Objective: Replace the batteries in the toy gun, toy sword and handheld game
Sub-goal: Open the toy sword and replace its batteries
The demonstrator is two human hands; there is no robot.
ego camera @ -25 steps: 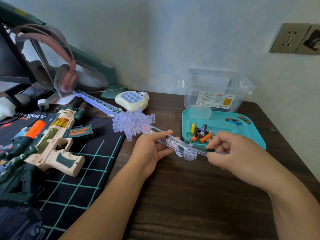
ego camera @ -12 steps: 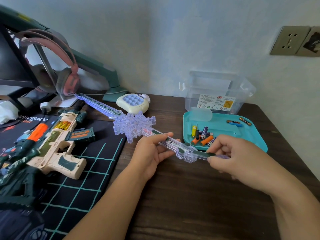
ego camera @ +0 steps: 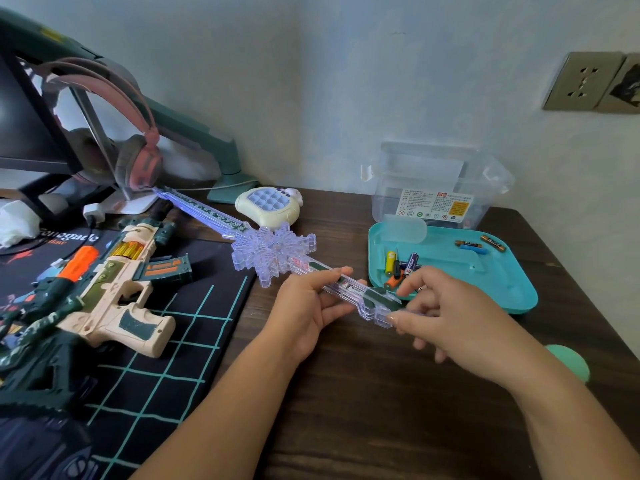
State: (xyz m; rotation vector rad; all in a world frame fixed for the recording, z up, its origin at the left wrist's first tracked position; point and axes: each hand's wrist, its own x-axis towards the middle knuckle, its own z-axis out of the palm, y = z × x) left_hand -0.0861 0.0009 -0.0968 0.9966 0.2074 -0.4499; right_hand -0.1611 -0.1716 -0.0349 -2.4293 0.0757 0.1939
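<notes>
**Centre of the frame: both hands on the sword's handle**

Right at the middle of the frame, I've got the toy sword (ego camera: 273, 252) up off the worktop (ego camera: 381, 410). My left hand (ego camera: 304, 306) has its grip wrapped round the clear handle, just behind the snowflake guard. My right hand (ego camera: 446, 317) has a narrow grip, thumb and forefinger pinching the very end of that handle. A cell shows through the clear plastic between my hands. The blade glows bluish and runs off to the upper left, its tip near the pink headphones (ego camera: 138, 157).

Over on the left, the toy gun (ego camera: 114, 289) lies on its side on the black grid mat (ego camera: 173, 341). The handheld game (ego camera: 268, 206) sits above centre, just beyond the blade. To the right, loose batteries (ego camera: 401, 268) are clustered in the teal tray (ego camera: 502, 282), with a few more lying apart at its far edge. A clear plastic box (ego camera: 440, 181) stands just behind the tray, against the wall.
</notes>
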